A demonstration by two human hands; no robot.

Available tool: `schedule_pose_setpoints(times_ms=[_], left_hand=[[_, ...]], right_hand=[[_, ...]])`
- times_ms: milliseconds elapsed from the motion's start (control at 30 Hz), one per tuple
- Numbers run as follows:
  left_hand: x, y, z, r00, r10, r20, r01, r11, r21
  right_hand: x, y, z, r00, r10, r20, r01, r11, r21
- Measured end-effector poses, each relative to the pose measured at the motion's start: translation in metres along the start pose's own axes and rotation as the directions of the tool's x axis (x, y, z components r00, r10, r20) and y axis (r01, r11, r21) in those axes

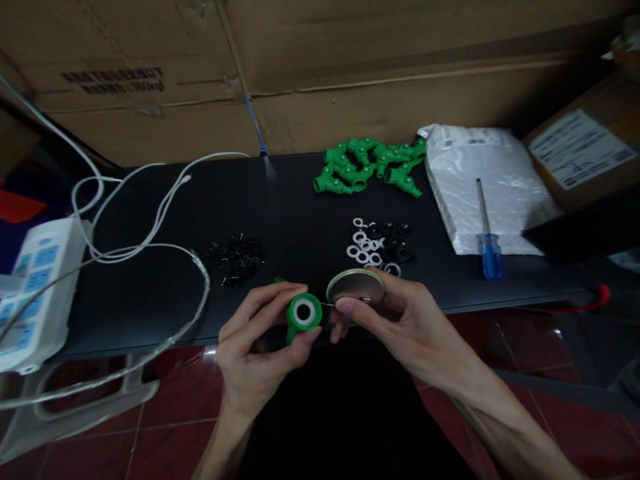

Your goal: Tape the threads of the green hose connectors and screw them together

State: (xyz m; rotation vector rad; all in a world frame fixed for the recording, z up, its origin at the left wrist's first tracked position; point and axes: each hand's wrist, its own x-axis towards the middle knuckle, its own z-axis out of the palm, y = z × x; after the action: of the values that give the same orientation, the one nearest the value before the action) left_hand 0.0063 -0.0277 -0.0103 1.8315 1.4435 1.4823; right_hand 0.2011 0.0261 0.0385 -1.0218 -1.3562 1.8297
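Note:
My left hand [265, 333] is closed around a green plastic pipe fitting [291, 329], whose round opening faces up toward me. Inside that opening sits a white ring [311, 301] around a dark hole. My right hand [395, 313] grips a shallow round metal lid [356, 283] with a bright rim, its thumb pressed on the inner face. A thin metal piece [326, 305] runs from the right thumb toward the fitting's edge; whether it touches the fitting I cannot tell. Both hands are above the table's front edge, close together.
Beyond my hands lie white and black rings [361, 257], small black parts [236, 257] and several green fittings [345, 167]. A blue-handled screwdriver [492, 257] rests on a white plastic package [480, 153]. White cables [165, 207] and a power strip [55, 293] occupy the left; cardboard [175, 53] stands behind.

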Motion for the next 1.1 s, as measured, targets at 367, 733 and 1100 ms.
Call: schedule_pose_setpoints(times_ms=[367, 733, 1100], left_hand=[[0.001, -0.009, 0.007, 0.984, -0.171, 0.054, 0.175, 0.981, -0.087], [0.004, -0.005, 0.020, 0.976, -0.163, 0.145, 0.187, 0.968, -0.168], [0.002, -0.026, 0.020, 0.937, -0.238, 0.257, 0.258, 0.965, -0.047]], right_hand=[[-0.001, 0.037, 0.008, 0.925, 0.170, -0.340, 0.011, 0.881, 0.472], [0.008, 0.048, 0.017, 0.959, 0.147, -0.242, 0.042, 0.772, 0.635], [0.010, 0.075, 0.001, 0.915, -0.107, -0.390, 0.120, 0.993, 0.009]])
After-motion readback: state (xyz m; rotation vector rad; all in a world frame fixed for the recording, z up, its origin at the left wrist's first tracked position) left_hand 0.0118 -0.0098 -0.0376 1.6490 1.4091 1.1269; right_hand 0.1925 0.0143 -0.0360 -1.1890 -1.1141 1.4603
